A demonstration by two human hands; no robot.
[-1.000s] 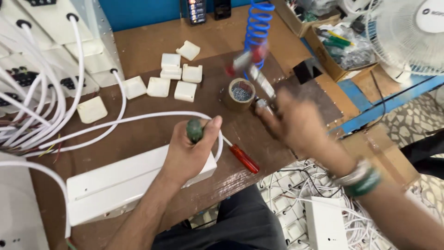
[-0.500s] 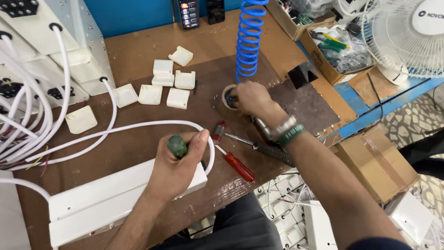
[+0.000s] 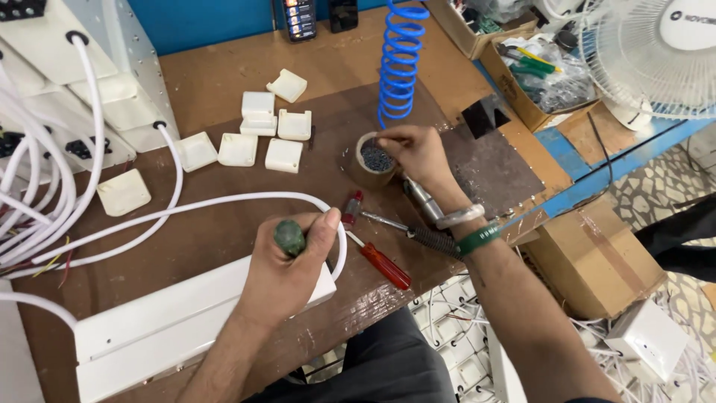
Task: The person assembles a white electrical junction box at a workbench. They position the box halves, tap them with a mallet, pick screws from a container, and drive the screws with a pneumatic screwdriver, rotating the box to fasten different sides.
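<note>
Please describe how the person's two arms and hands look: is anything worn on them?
Both forearms are bare, with no sleeves or gloves. The right hand has two bands at the wrist: a pale bangle and a green band. The left hand shows no band or ring.

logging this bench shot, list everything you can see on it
round roll of brown tape holding small dark screws: one, bench centre
green-handled screwdriver: one, in left fist
long white plastic box: one, near edge
white cable: one, looping across the bench
small square white plastic caps: about eight, cream, left of the roll
red-handled screwdriver: one, beside the box
blue coiled hose: one, hanging at the back
white fan: one, top right
cardboard box: one, brown, lower right
left hand: gripping the green handle
right hand: fingers at the roll's rim
</note>
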